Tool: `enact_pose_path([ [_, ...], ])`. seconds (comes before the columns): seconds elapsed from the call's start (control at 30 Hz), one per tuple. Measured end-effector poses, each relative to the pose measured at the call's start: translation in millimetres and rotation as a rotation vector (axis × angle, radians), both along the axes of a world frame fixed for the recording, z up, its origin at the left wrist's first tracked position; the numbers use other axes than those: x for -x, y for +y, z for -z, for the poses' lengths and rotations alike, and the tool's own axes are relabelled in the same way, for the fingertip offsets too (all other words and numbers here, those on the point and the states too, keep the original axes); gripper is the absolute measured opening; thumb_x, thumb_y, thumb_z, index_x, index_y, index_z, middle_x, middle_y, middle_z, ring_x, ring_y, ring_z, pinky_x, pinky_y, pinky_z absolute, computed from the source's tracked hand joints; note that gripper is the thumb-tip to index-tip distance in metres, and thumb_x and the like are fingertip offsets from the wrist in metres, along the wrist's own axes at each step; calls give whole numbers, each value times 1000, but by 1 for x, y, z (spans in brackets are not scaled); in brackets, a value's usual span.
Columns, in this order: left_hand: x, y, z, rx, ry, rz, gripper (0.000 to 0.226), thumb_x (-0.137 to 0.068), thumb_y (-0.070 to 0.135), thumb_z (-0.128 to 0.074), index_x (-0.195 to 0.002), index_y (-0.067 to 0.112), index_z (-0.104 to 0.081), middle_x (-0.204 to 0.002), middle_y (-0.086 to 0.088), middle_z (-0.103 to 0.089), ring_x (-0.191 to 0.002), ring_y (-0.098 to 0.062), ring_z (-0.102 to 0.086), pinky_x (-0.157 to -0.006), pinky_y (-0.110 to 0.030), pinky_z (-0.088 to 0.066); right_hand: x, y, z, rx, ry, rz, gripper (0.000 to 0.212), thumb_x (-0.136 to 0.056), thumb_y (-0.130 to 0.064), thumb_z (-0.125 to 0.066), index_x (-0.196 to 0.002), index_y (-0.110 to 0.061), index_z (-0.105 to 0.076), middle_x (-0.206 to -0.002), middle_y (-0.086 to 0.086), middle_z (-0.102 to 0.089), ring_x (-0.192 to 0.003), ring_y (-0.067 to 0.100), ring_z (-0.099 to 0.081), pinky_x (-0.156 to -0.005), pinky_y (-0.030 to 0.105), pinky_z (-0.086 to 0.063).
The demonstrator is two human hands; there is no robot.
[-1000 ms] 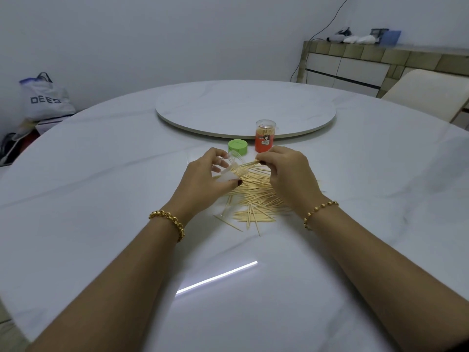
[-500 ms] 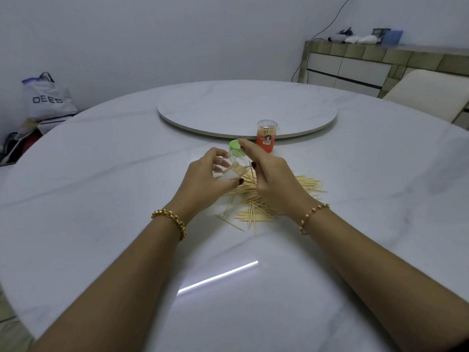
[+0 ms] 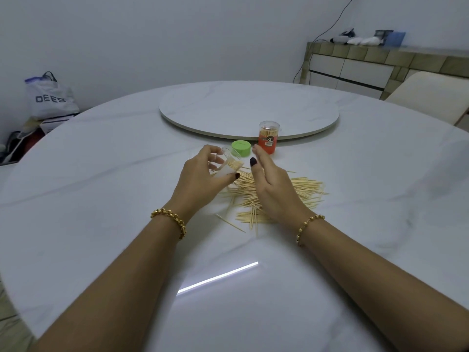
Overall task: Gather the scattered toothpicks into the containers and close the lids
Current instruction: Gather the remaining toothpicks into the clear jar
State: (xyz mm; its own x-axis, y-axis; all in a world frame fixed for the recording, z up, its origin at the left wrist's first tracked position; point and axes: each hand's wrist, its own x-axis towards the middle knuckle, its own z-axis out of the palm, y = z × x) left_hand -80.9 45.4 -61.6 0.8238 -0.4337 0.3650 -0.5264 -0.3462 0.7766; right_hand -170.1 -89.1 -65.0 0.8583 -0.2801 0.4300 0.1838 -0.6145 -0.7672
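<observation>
Step in hand: by my reading, filling the clear container (image 3: 229, 165) from the loose heap, a small bundle at a time
Left grip: left hand (image 3: 203, 171) curled round the container, tilted with its mouth towards the other hand; some sticks are already inside
Right grip: right hand (image 3: 271, 184) relaxed with fingers apart, holding nothing that I can see, just above the heap
Toothpicks (image 3: 299, 190): most lie fanned out on the bench (image 3: 101, 174) under and beside the right hand, a few strays nearer the person
Doing it well: line the sticks up parallel before pinching, feed them in points first, keep the mouth low and near the heap – crossed sticks will likely jam at the rim
Materials: thin pale wood, light and prone to rolling; smooth see-through plastic tube; glossy marbled bench
Lids: round green lid (image 3: 241, 148) lies beyond the hands; orange container (image 3: 268, 141), just beside it by the turntable (image 3: 248, 110), looks full and capped
</observation>
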Motion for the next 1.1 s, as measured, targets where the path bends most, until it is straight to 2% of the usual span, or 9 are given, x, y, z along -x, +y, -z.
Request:
enact_pose_path([
  [0.07,1,0,1,13,8,7,46,-76,34,-78,-113,22,-54,-104,7,-63,-92,-1,-58,-66,-6,-42,0,6,3,33,52,-54,45,-103,-29,-33,-147,-18,-31,-96,11,-63,-79,19,-55,-63,25,-39],
  [0.17,1,0,2,13,12,17,46,-75,34,-78,-113,21,-56,-103,7,-63,-93,-6,-59,-71,-12,-44,-4,4,8,97,90,-98,48,-103,-34,-31,-149,-19,-26,-129,2,-55,-106,6,-47,-79,14,-31],
  [0.3,-4,4,2,-12,25,5,48,-74,32,-80,-113,22,-54,-104,8,-62,-95,-7,-59,-70,-11,-42,-9,-14,12,138,188,-8,51,-102,-40,-30,-148,-18,-30,-121,8,-59,-108,21,-53,-87,27,-34],
  [0.4,-10,9,2,-10,62,-18,48,-74,31,-80,-113,23,-53,-106,7,-61,-97,-8,-58,-70,-10,-41,-10,-27,13,385,350,57,44,-103,-30,-31,-143,-11,-37,-134,8,-53,-127,24,-44,-109,38,-29],
  [0.47,-12,12,2,1,80,-26,49,-74,31,-80,-114,22,-54,-107,7,-61,-98,-8,-58,-69,-10,-41,-11,-32,14,514,396,64,32,-102,-24,-34,-127,-11,-51,-123,5,-59,-117,22,-49,-113,45,-23],
  [0.57,-14,14,2,6,92,-35,49,-74,31,-80,-114,23,-54,-108,6,-61,-98,-9,-58,-70,-12,-42,-12,-36,14,574,365,84,22,-99,-23,-43,-99,-11,-61,-97,-1,-64,-93,18,-55,-111,46,-26],
  [0.63,-14,12,2,2,97,-29,48,-74,31,-80,-113,23,-54,-108,6,-61,-99,-10,-58,-73,-14,-44,-12,-37,13,610,319,114,22,-97,-24,-48,-101,-13,-67,-102,1,-67,-97,20,-58,-109,41,-29],
  [0.83,-6,3,5,-42,79,18,50,-73,30,-81,-115,22,-54,-108,6,-61,-99,-10,-58,-73,-14,-43,-13,-38,15,627,188,194,19,-92,-19,-56,-101,-16,-72,-98,4,-68,-95,24,-57,-82,34,-43],
  [1.1,-5,2,4,-53,78,32,50,-73,29,-81,-115,22,-54,-107,6,-60,-98,-9,-57,-68,-10,-40,-15,-47,15,544,131,250,19,-93,-18,-56,-99,-12,-73,-95,5,-70,-92,24,-59,-79,35,-46],
])
